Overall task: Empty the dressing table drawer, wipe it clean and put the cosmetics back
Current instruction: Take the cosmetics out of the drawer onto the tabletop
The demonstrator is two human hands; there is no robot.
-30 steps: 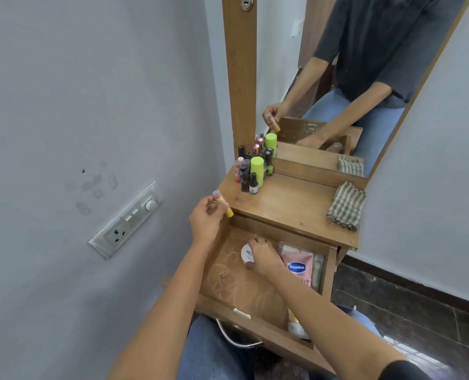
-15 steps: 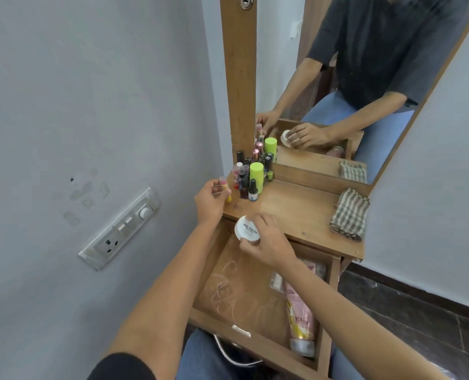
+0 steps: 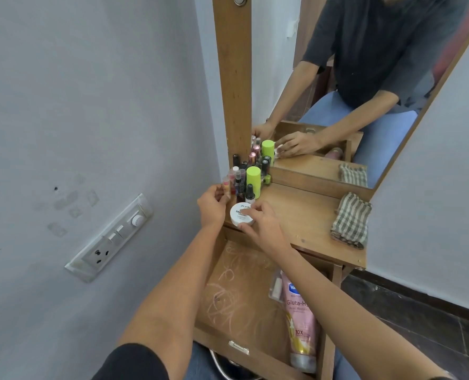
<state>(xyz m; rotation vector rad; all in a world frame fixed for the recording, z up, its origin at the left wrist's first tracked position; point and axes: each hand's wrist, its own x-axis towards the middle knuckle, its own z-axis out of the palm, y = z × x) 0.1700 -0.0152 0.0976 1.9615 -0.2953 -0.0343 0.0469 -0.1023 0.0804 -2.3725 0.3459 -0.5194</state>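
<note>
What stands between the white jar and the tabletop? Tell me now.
Nothing visible does. The right hand holds the white jar at the front left corner of the tabletop; the bottles stand just behind it, the left hand beside it.

The little bottles (image 3: pixel 245 182) stood back left on the wooden tabletop (image 3: pixel 301 212), the checked cloth (image 3: pixel 351 219) right; the pink tube (image 3: pixel 300 319) lay in the drawer (image 3: pixel 236 292) below.

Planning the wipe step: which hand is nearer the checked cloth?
Right. The right hand holds the white jar left of the checked cloth; the left hand is farther left, pinching a small tube beside the bottles.
</note>
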